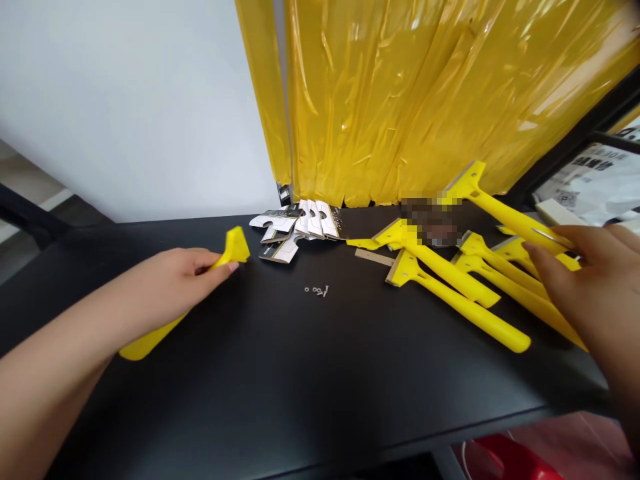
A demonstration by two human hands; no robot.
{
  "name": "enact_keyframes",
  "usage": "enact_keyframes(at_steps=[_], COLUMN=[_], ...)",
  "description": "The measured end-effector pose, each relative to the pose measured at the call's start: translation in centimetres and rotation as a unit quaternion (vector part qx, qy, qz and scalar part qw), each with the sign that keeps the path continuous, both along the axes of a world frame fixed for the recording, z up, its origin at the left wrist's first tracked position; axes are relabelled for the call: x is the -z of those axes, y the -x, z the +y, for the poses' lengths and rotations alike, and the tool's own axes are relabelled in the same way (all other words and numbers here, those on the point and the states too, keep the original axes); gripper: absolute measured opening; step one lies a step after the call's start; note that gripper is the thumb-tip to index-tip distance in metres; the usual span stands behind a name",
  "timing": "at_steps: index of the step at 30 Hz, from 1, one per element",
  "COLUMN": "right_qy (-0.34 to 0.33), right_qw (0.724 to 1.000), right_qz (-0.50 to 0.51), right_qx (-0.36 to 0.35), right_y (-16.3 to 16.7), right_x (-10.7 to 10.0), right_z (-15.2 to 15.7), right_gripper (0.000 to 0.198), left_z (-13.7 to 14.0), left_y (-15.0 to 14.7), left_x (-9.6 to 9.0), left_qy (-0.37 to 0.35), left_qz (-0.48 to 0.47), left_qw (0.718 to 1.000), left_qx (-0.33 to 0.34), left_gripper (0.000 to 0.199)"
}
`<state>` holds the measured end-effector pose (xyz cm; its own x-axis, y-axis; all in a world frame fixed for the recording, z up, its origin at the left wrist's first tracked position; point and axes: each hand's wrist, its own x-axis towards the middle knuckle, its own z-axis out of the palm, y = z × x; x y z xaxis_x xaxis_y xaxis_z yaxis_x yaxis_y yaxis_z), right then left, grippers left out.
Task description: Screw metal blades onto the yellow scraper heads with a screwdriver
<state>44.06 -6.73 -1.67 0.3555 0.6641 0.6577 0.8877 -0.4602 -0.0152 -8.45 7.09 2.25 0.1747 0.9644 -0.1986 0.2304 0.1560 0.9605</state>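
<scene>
My left hand [200, 270] is closed around a yellow scraper [155, 337], its head poking out past the thumb and its handle end showing below the wrist. On the right, my right hand [575, 267] has its thumb and fingers at the handle of another yellow scraper [510, 217], whose bladed head points up and left. A thin metal rod [547, 235] runs along that handle by the fingers; its other end is hidden. Several more yellow scrapers [465, 307] lie in a pile below and beside this hand. Small screws and nuts [318, 291] sit mid-table.
Folded white-and-black cardboard sleeves [300, 230] are heaped at the back of the black table [280, 387]. A flat strip [373, 257] lies by the scrapers. Yellow film [380, 100] and a white panel [150, 113] stand behind. A red object [515, 457] shows below the front edge.
</scene>
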Motion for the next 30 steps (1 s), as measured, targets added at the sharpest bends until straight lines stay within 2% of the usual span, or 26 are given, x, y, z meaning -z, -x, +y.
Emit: enact_keyframes(at_steps=[2,6,9,12,15,17,18,19,20,22,24,26,30], right_qy=[-0.014,-0.006,0.029,0.049,0.064,0.067,0.071,0.078,0.089,0.124,0.154,0.166,0.188], right_qw=[0.999,0.978,0.934,0.885,0.847,0.833,0.828,0.824,0.819,0.803,0.783,0.774,0.777], right_qz=[0.019,0.110,0.217,0.290,0.334,0.342,0.340,0.333,0.324,0.301,0.284,0.278,0.258], right_qx=[-0.048,-0.180,-0.283,-0.360,-0.409,-0.430,-0.441,-0.452,-0.465,-0.500,-0.531,-0.544,-0.543], right_y=[2.0,7.1,11.4,15.5,19.1,21.3,22.2,23.1,23.7,24.5,24.3,23.3,20.9], right_x=[-0.6,-2.1,-3.1,-4.0,-4.5,-4.4,-4.2,-4.0,-3.7,-3.0,-2.4,-2.0,-1.8], right_z=[0.0,0.2,0.7,1.7,2.9,3.4,3.4,3.4,3.3,3.1,3.3,4.2,6.5], right_gripper=[0.055,0.048,0.039,0.032,0.027,0.026,0.026,0.024,0.024,0.029,0.035,0.032,0.023], left_z=[0.7,2.4,3.3,2.6,-0.1,-2.5,-3.6,-4.6,-5.4,-6.4,-6.6,-6.3,-5.9], left_y=[0.9,2.6,3.8,3.3,0.1,-3.1,-4.6,-6.0,-7.0,-8.0,-7.8,-7.1,-6.1], left_x=[-0.3,-0.2,-0.1,-0.6,-1.2,-1.3,-1.2,-1.2,-1.2,-1.2,-1.3,-1.4,-1.2], left_qy=[-0.030,-0.072,-0.093,-0.132,-0.178,-0.193,-0.186,-0.137,-0.096,-0.046,-0.018,0.000,0.041], left_qz=[0.113,0.220,0.256,0.247,0.187,0.123,0.062,-0.085,-0.195,-0.294,-0.324,-0.322,-0.290], left_qw=[0.993,0.971,0.958,0.955,0.962,0.971,0.980,0.987,0.976,0.955,0.943,0.942,0.955], left_qx=[-0.010,-0.056,-0.086,-0.100,-0.091,-0.064,-0.029,0.014,0.033,-0.014,-0.075,-0.100,-0.051], left_gripper=[0.014,0.022,0.026,0.025,0.026,0.046,0.058,0.066,0.063,0.040,0.028,0.021,0.019])
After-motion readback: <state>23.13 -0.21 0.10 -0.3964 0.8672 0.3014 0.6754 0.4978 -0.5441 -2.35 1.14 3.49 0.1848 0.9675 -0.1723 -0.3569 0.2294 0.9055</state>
